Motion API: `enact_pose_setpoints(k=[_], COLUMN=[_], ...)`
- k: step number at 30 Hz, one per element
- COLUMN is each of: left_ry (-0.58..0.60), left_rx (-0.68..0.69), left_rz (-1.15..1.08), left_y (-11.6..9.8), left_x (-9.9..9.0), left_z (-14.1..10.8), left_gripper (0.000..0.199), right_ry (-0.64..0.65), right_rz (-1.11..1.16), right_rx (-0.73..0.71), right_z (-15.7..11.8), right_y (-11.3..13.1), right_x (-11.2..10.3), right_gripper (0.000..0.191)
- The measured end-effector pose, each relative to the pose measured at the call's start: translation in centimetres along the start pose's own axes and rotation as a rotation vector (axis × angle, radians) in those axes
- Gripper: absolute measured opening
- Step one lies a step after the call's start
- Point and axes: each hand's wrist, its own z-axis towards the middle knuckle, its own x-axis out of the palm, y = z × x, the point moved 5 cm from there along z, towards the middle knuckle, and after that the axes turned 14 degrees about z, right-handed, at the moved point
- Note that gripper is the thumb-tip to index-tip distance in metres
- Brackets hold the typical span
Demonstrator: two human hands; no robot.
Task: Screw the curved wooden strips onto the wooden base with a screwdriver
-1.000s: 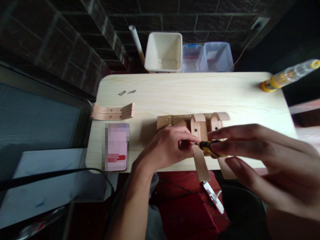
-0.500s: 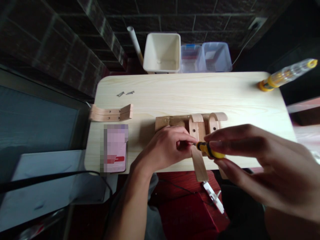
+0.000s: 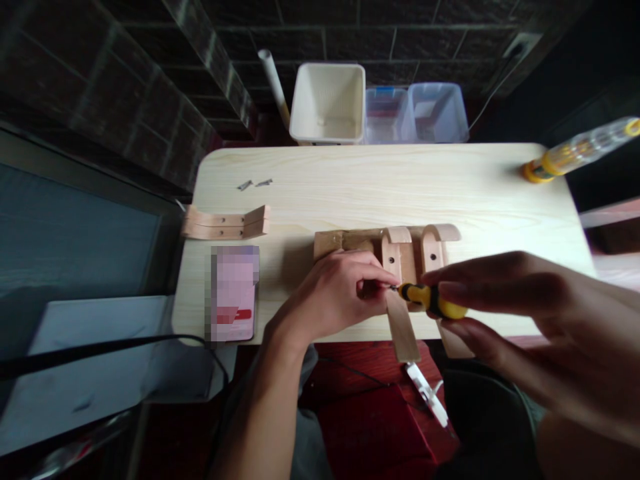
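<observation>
My right hand (image 3: 520,300) grips the handle of a short yellow-and-black screwdriver (image 3: 425,297) between thumb and fingers. Its tip points left, to the pinched fingertips of my left hand (image 3: 345,283). What those fingertips hold at the metal tip is too small and covered to make out. Below them is a curved wooden strip (image 3: 404,333) with a hooked far end and a dark hole. It lies across a brown block (image 3: 327,243), overhanging the table's near edge. A second curved strip (image 3: 433,247) sits to its right, partly behind my right hand.
On the pale table (image 3: 350,180) lie several screws (image 3: 245,185), a pair of curved wooden pieces (image 3: 227,225) and a phone (image 3: 235,293). A clear-and-yellow screwdriver case (image 3: 575,150) stands at the far right. Behind are a cream bin (image 3: 327,100) and clear plastic boxes (image 3: 437,110).
The screwdriver and my right hand have shifted slightly right, away from my left fingertips. The whole view has moved a little; my left hand keeps its pinch.
</observation>
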Motion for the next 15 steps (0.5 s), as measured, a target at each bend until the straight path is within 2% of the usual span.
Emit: enact_pose_setpoints(k=[2,5,10,15], left_ry=[-0.009,0.0,0.014,0.015], left_rx=[0.001,-0.007,-0.004,-0.002], left_rz=[-0.002,0.005,0.016,0.002], left_y=[0.01,-0.03,-0.11,-0.02], left_x=[0.02,0.0,-0.13,-0.04], left_z=[-0.02,-0.01,0.07,0.11], left_gripper=[0.026,0.025,0.022,0.023], right_ry=[0.002,0.011,-0.022,-0.006], right_rz=[0.051,0.13,0.122,0.086], right_rx=[0.013,0.008,0.015,0.018], right_z=[0.04,0.13,0.11,0.31], right_y=[-0.16,-0.07,0.31,0.4], right_x=[0.0,0.15,0.17,0.32], right_gripper=[0.021,0.031,0.043,0.024])
